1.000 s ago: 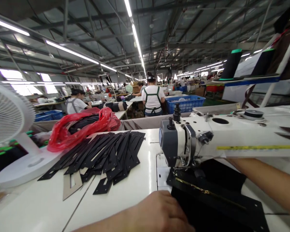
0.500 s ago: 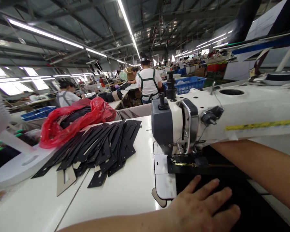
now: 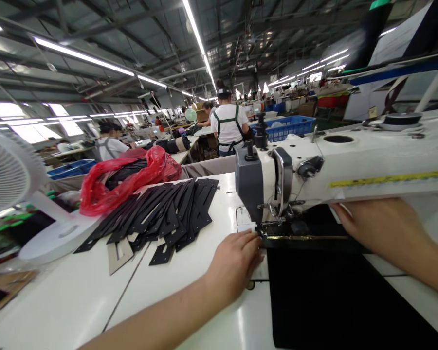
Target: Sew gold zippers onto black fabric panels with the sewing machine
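Note:
A black fabric piece (image 3: 321,296) lies flat on the white table, its upper edge under the head of a white sewing machine (image 3: 273,180). Along that edge runs a zipper (image 3: 292,237) with gold teeth, passing beneath the presser foot. My left hand (image 3: 235,262) is closed, its fingers pinched together at the zipper's left end, beside the needle plate. Reaching under the machine arm from the right, my right hand (image 3: 372,223) rests by the far right part of the fabric. Its thumb side shows; the other fingers are hidden.
Several dark slotted strips (image 3: 168,218) lie fanned out left of the machine. Behind them sits a red plastic bag (image 3: 131,175) with dark pieces inside. A white fan (image 3: 54,233) stands at far left. Beyond are a blue crate (image 3: 292,127) and people working.
My left hand has moved from lying spread on the fabric to the zipper's left end, and its fingers have closed. My right hand has drawn back to the right. The view has shifted slightly.

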A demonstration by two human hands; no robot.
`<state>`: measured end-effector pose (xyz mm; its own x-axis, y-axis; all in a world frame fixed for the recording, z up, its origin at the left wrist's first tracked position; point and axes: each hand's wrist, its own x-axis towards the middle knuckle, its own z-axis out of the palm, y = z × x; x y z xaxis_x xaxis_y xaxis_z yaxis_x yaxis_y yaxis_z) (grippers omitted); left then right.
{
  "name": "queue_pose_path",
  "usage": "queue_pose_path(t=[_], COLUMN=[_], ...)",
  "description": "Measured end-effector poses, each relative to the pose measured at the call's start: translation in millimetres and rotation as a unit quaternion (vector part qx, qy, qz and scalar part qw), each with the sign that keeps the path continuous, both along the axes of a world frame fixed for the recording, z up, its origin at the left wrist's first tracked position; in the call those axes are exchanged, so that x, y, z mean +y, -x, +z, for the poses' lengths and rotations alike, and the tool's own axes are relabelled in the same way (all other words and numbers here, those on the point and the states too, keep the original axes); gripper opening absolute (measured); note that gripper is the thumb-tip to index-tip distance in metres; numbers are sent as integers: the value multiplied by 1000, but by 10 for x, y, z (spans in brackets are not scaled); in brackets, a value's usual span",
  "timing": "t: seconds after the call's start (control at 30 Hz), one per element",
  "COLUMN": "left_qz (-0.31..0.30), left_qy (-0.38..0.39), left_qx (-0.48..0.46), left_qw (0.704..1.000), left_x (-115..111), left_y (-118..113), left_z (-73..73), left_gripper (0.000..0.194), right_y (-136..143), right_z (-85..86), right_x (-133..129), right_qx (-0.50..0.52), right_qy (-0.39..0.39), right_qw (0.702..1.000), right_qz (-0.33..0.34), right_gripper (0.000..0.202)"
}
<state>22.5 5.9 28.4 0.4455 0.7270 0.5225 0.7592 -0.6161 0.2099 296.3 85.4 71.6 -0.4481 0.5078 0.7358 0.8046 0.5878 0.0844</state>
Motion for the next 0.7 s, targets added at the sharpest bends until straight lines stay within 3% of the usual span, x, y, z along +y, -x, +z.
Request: queue_pose_path(t=[0.1, 0.17, 0.23, 0.37, 0.53, 0.6, 0.7], left_qz=[-38, -2, 49, 76, 60, 26, 3], left_qy=[4, 32, 53, 62, 52, 24, -23], left_qx=[41, 37, 24, 16, 13, 28, 60], left_qw=[998, 999, 997, 995, 997, 999, 998], left_x=[139, 204, 248, 278, 205, 156, 100], left_y=[42, 16, -20, -56, -49, -50, -65], left_z=[-29, 22, 108, 218, 106, 31, -43], left_gripper=[20, 17, 14, 13, 15, 16, 16], right_y=[196, 355, 489, 674, 822, 817, 774], right_z=[-176, -289, -358, -387, -420, -437, -447], right_x=[-483, -799, -952, -779, -573, -593, -595], right_qx=[-72, -53, -31, -24, -41, -44, -41], right_qy=[20, 40, 71, 177, 241, 237, 154], right_qw=[989, 982, 979, 974, 965, 965, 979], right_qz=[124, 178, 187, 138, 95, 108, 128], right_gripper=[27, 31, 33, 25, 27, 20, 20])
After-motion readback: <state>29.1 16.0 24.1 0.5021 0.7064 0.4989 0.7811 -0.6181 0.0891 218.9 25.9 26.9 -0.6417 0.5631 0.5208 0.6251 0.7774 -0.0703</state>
